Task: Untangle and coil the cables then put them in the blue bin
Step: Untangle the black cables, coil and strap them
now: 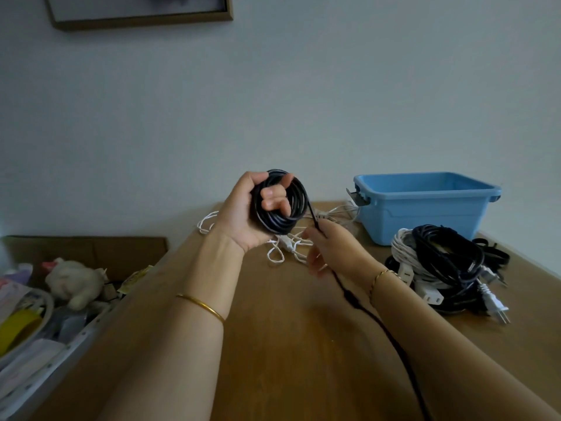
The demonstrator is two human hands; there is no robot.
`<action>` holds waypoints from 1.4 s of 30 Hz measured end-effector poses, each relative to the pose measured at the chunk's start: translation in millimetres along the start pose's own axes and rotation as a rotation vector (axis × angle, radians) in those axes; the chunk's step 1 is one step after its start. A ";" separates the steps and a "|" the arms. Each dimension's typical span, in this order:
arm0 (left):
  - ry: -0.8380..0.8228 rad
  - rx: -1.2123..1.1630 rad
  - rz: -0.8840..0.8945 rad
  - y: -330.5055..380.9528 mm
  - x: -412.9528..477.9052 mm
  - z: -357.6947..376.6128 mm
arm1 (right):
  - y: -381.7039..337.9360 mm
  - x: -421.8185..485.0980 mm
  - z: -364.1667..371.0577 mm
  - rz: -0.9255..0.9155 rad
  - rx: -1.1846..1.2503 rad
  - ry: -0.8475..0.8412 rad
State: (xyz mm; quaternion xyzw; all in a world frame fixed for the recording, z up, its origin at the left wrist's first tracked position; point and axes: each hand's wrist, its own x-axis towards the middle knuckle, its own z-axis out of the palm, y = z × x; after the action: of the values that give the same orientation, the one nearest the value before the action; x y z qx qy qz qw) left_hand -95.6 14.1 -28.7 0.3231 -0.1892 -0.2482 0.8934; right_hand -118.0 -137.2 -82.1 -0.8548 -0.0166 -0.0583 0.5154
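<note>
My left hand (pixel 243 217) grips a round coil of black cable (pixel 296 205), raised above the wooden table (pixel 288 329), with fingers curled through its centre. From the coil a loose black strand (pixel 379 322) runs down to my right hand (pixel 331 247), which pinches it just below the coil, then trails across the table toward me. A thin white cable (pixel 285 246) lies tangled on the table behind my hands. The blue bin (pixel 425 208) stands at the back right and looks empty from this angle.
A heap of black and white power cords with plugs (pixel 443 265) lies in front of the bin at the right. Left of the table, a cardboard box (pixel 91 250) and a tray hold a plush toy (pixel 76 282) and clutter. A wall is behind.
</note>
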 end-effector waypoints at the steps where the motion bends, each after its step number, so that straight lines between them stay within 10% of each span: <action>1: 0.014 -0.039 0.072 1.5 1.2 0.1 | -3.1 -2.8 2.3 0.001 0.017 -0.066; 17: 0.370 -0.073 0.609 15.2 8.1 -17.0 | -36.5 -25.4 13.8 -0.025 -0.425 -0.718; 27: 0.366 -0.136 0.257 17.5 0.9 -15.6 | -1.8 6.5 14.1 0.017 -0.720 -0.160; 42: 0.369 -0.154 0.475 18.9 5.6 -24.0 | -45.3 -23.3 3.4 -0.065 -0.805 -0.502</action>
State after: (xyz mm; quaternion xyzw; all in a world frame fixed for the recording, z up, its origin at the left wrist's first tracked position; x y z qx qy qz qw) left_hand -73.1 35.2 -32.3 0.2410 -0.0746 0.0166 0.9675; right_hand -144.9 -112.3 -46.7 -0.9733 -0.1435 0.1321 0.1213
